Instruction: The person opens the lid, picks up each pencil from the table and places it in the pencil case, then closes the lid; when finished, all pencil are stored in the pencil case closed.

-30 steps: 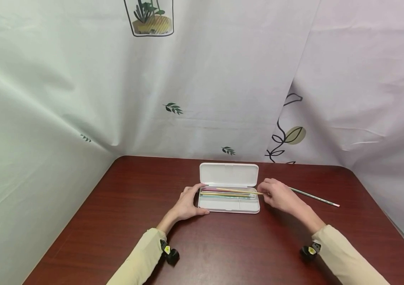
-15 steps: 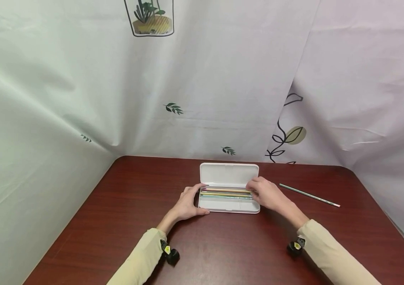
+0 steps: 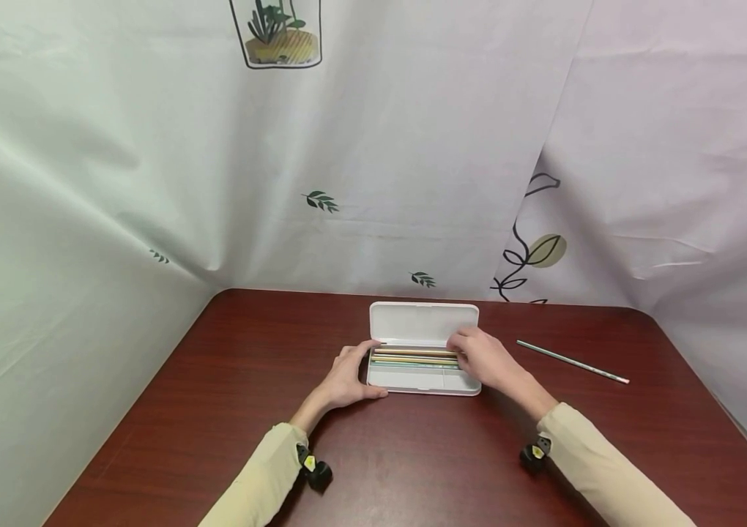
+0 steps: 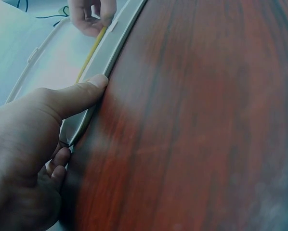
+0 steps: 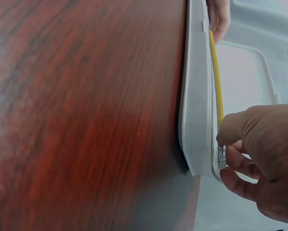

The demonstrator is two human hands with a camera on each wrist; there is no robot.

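A white pencil case point(image 3: 406, 389) lies with its lid point(image 3: 423, 322) raised, and several pencils point(image 3: 413, 360) rest in its rear compartment. My left hand point(image 3: 346, 377) grips the case's left end, thumb on the front edge and fingers around the side. At the right end, my right hand point(image 3: 484, 356) pinches a yellow pencil point(image 5: 216, 77) close to its silver eraser end. That pencil stretches leftward along the case, also visible in the left wrist view as a yellow pencil point(image 4: 90, 57). My right fingers hide the right ends of the pencils in the head view.
One green patterned pencil point(image 3: 573, 361) with a pink end lies on the dark red wooden table point(image 3: 413, 468), right of the case. Behind and beside the table hangs a white printed cloth point(image 3: 413, 183).
My right hand has moved left, bringing the yellow pencil from over the case's right edge down in line with the other pencils. The left hand and case have stayed put.
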